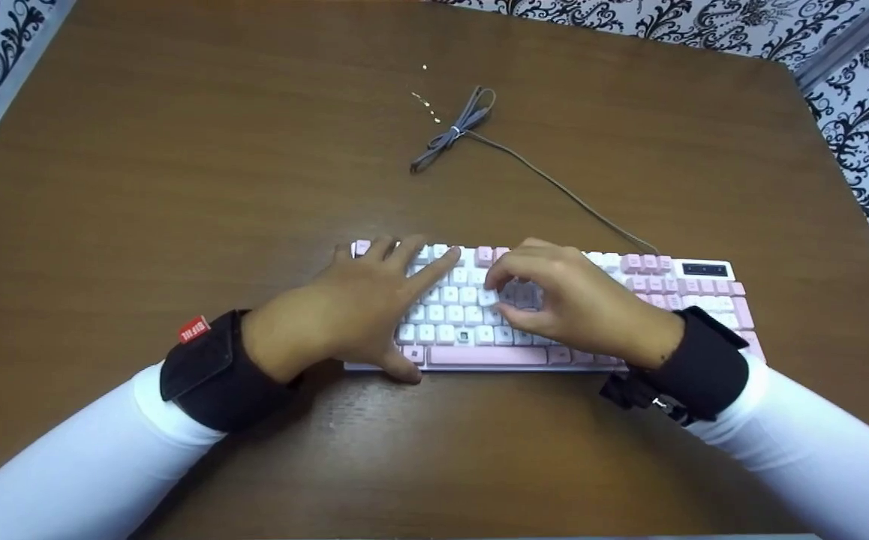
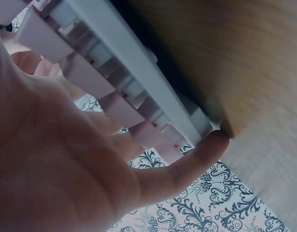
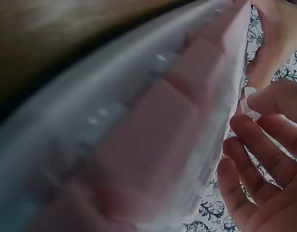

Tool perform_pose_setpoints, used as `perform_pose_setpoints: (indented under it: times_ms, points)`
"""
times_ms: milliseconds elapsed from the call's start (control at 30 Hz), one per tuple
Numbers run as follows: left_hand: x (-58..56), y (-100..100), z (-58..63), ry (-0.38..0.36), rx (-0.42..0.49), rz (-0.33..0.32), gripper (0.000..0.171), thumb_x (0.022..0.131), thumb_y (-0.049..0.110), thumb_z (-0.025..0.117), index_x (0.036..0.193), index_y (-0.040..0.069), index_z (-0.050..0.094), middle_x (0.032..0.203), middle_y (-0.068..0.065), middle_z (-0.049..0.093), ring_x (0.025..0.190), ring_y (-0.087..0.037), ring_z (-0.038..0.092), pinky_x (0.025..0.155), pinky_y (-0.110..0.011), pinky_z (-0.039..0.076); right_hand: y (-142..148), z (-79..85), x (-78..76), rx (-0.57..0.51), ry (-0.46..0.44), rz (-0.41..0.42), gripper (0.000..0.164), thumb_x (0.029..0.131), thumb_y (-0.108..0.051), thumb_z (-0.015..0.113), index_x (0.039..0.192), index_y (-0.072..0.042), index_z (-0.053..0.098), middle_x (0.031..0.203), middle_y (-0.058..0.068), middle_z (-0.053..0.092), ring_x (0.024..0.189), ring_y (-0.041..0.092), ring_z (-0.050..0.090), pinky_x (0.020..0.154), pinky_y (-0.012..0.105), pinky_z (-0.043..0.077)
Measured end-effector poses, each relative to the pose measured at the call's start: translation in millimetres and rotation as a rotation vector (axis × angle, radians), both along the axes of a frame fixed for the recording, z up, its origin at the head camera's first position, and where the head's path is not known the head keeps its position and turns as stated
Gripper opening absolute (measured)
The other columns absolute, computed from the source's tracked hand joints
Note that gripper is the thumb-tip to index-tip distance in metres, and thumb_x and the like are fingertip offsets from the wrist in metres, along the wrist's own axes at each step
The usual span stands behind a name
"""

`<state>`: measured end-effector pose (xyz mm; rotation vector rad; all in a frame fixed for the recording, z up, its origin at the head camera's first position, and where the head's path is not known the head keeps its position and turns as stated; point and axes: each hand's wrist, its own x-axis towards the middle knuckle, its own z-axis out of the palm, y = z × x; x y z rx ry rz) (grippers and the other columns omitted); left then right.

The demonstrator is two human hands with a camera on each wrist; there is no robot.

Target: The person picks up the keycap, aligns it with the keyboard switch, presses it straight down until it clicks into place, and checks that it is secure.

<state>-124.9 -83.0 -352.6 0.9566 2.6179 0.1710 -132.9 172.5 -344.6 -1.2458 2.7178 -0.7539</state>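
Observation:
A pink-and-white keyboard (image 1: 487,357) lies on the brown table. My left hand (image 1: 356,300) is spread across its left end, fingers toward the back edge and thumb (image 1: 403,367) at the front edge. In the left wrist view, the left thumb (image 2: 196,157) meets the keyboard's edge beside a row of pink keys (image 2: 121,108). Over the middle of the keys, my right hand (image 1: 577,304) pinches a small white keycap (image 3: 249,102) between thumb and index finger. The other right fingers (image 3: 264,150) are loosely bent. Part of the key rows is hidden under both hands.
A grey cable (image 1: 562,187) runs from the keyboard's back edge to a tied bundle (image 1: 458,131). Small pale specks (image 1: 427,105) lie beside the bundle. Black-and-white patterned surfaces (image 1: 866,142) border the table (image 1: 179,187) at the far and right sides.

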Motion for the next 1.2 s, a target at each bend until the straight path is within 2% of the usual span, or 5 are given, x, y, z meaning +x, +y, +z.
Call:
perform_pose_setpoints:
  times_ms: [233,467,633,867,1200]
  points:
    - [1.1,-2,2.0,-0.02,-0.011,0.007,0.129,0.066,0.071,0.079,0.162,0.028,0.005,0.166,-0.016,0.018,0.148,-0.043,0.025,0.107,-0.072,0.031,2,-2.8,3.3,0.038,0.049,-0.03,0.015,0.084,-0.013,0.079,0.097,-0.013,0.07,0.095,-0.001,0.066,0.096,0.013,0.055,0.083,0.03,0.049]
    - [0.7,-2,0.4,0.022,0.015,-0.01,0.13,0.064,0.07,0.081,0.163,0.026,0.008,0.163,-0.018,0.023,0.146,-0.044,0.029,0.106,-0.071,0.033,6,-0.1,3.5,0.072,0.056,-0.048,0.021,0.082,-0.015,0.079,0.101,-0.013,0.07,0.1,-0.001,0.065,0.098,0.013,0.054,0.084,0.032,0.049]
    - [1.2,-1,-0.4,0.028,0.012,-0.014,0.13,0.064,0.071,0.08,0.163,0.026,0.008,0.163,-0.018,0.023,0.145,-0.044,0.029,0.106,-0.071,0.034,10,2.5,3.6,0.062,0.072,0.051,0.032,0.082,-0.012,0.079,0.113,-0.014,0.07,0.107,0.001,0.064,0.102,0.015,0.056,0.087,0.033,0.05]
    - [1.0,-1,0.2,0.022,0.01,-0.015,0.13,0.065,0.071,0.08,0.163,0.026,0.008,0.164,-0.018,0.022,0.146,-0.044,0.028,0.107,-0.07,0.033,10,-0.1,1.1,0.08,0.162,0.172,0.03,0.083,0.0,0.073,0.109,-0.016,0.073,0.107,0.003,0.063,0.099,0.017,0.056,0.081,0.033,0.052]
    - [1.1,-2,0.8,-0.005,0.005,0.0,0.129,0.065,0.072,0.079,0.162,0.028,0.006,0.165,-0.017,0.02,0.148,-0.043,0.025,0.108,-0.072,0.031,6,-1.0,-0.9,0.063,0.174,0.15,0.016,0.083,-0.009,0.078,0.098,-0.013,0.074,0.1,0.001,0.066,0.098,0.017,0.058,0.083,0.032,0.053]
